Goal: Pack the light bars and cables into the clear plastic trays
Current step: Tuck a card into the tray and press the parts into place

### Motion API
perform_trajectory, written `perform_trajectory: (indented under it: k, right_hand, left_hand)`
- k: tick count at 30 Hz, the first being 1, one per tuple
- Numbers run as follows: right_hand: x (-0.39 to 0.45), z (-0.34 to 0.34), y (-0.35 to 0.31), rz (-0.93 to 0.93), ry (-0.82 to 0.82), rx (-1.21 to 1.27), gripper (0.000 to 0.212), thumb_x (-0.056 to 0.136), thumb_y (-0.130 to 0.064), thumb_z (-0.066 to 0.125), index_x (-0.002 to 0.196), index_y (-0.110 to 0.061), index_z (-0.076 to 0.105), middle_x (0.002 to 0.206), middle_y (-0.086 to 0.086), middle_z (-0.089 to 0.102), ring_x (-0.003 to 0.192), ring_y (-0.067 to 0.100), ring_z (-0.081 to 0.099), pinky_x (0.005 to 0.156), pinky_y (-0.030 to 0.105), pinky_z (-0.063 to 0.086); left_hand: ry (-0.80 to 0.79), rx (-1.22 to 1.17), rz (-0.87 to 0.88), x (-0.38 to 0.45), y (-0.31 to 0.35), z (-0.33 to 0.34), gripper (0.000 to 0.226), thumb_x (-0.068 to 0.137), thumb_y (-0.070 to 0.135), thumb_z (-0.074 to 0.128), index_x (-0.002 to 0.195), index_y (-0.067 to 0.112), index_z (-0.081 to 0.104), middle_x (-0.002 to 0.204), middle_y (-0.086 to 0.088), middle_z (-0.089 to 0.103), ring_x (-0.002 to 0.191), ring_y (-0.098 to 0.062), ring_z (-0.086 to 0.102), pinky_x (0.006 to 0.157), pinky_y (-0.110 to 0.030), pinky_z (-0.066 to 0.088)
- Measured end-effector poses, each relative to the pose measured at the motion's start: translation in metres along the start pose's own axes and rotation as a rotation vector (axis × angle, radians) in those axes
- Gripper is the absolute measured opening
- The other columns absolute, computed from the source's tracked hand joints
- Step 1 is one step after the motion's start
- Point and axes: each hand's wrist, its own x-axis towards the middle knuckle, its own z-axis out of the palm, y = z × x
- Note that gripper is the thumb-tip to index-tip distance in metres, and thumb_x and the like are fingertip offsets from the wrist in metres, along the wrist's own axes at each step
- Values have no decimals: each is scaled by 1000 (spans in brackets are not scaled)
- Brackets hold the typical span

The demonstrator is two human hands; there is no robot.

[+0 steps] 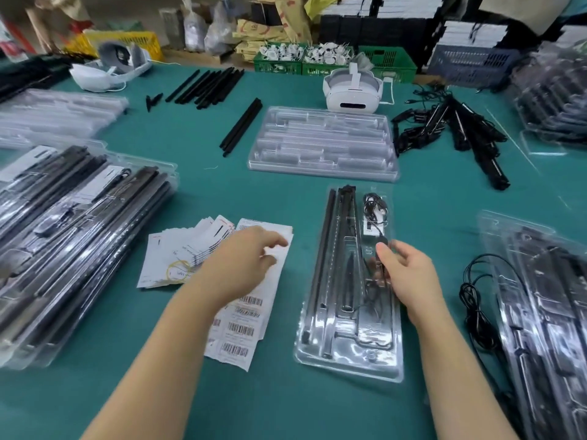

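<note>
Near the tabletop's front edge, right of centre, lay a clear tray holding black light bars along its left side and a coiled cable at its far right corner. Over its right half hovered the right hand, fingers loosely curled at the cable; whether gripping or just touching, cannot tell. Left of the tray rested the left hand, fingers half spread, fingertips touching the paper labels.
</note>
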Motion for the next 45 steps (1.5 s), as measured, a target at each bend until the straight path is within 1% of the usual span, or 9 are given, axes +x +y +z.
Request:
perform_trajectory:
  k: [3,8,12,17,21,25,30,34,45]
  right_hand:
    - [-2,-7,1,-108,96,-280,62,93,-48,63,146,-19,49,108,-13,64,98,9,58,87,27,42]
    - [-8,-9,-4,-242,175,-569,42,94,-42,64,130,-20,65,128,4,62,114,24,55,100,40,44]
    - [-15,-5,-13,-332,235,-561,29,95,-36,62,118,-21,70,115,3,65,107,25,55,87,33,41]
    - [-46,14,-29,-454,48,-403,17,94,-31,65,108,-27,74,81,-16,65,74,2,58,62,7,40]
    - [-76,48,-34,-611,-181,-511,29,93,-41,63,120,-32,67,106,-22,62,81,-1,59,78,21,49]
    - [-80,85,-33,-721,-283,-767,47,96,-41,61,140,-29,52,140,-11,48,114,11,57,95,33,51]
    - [-75,97,-32,-812,-136,-674,27,97,-32,63,120,-21,70,110,-6,71,97,16,64,81,36,56]
    - [-75,97,-26,-830,-115,-663,23,97,-32,62,116,-22,72,100,-7,74,88,16,66,73,34,55]
    - [-78,99,-25,-863,-64,-602,15,93,-34,65,97,-23,74,93,-12,70,82,9,64,68,28,55]
  left_hand:
    - [-97,108,-3,-15,-38,-15,40,93,21,67,131,32,61,131,9,55,126,-12,46,108,-26,31]
    - [-203,188,-14,-38,-73,-12,55,88,28,73,137,43,53,142,18,38,131,-10,29,112,-34,31]
    - [-126,196,30,-41,-76,-5,45,90,29,71,132,40,59,135,23,46,125,-8,35,104,-37,41]
    - [31,193,75,-38,-69,4,23,91,36,70,114,37,69,107,27,57,112,-5,45,85,-20,34]
    - [144,59,28,-36,-58,9,17,90,36,70,107,40,70,94,21,53,95,-2,43,70,-6,24]
    - [149,-73,81,-33,-50,6,13,90,33,72,103,35,72,97,19,63,98,-6,56,87,-27,44]
    - [161,-121,157,-36,-52,4,32,86,39,75,118,34,69,105,36,56,106,10,50,93,-7,33]
    - [263,-31,234,-36,-51,10,32,85,28,79,116,27,73,110,13,68,109,-15,56,96,-37,42]
    - [355,65,332,-36,-40,20,5,85,19,79,90,19,76,88,8,70,90,-23,61,81,-36,42]
